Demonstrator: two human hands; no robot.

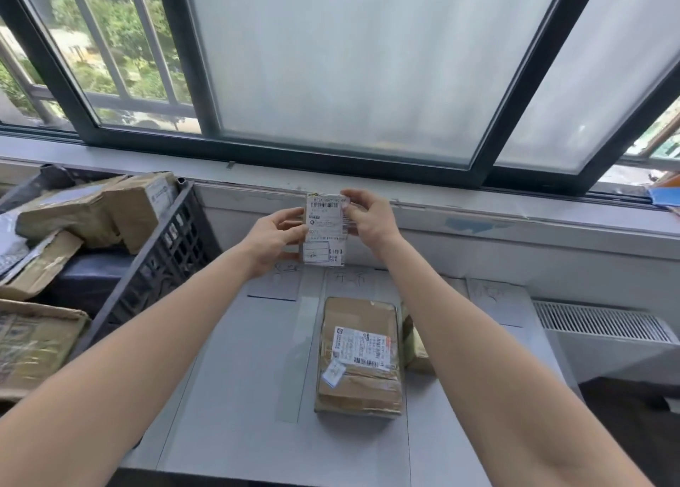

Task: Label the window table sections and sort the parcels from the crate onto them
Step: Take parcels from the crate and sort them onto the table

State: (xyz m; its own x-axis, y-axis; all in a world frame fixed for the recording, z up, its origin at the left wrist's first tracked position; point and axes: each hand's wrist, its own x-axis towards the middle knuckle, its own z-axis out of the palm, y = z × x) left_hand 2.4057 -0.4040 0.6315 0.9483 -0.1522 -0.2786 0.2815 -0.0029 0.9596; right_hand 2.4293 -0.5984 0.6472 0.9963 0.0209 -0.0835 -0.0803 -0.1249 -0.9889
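Both hands are raised over the far edge of the counter (235,394), holding a small flat parcel (325,229) upright between them, its printed shipping label facing the camera. The left hand (274,240) grips the parcel's left edge, thumb on the front and fingers (290,256) curled behind the lower corner. The right hand (371,218) pinches the upper right edge, with the thumb on the label side and the fingertips wrapped over the top corner (the barcode sits just beside them).

Below the parcel, paper section labels (274,280) with handwritten characters lie along the far end of the counter, and pale tape strips (298,358) divide the surface into lanes. A brown cardboard box (358,358) wrapped in clear tape, with a white shipping label on top, lies in the middle lane. Just right of it, partly hidden by the right forearm, is another brown parcel (417,347).

At the left stands a black plastic crate (162,255) heaped with more cardboard parcels (95,210) and grey mailer bags. A dark-framed sliding window (331,63) runs along the far side, and a white radiator (603,324) sits at the right.
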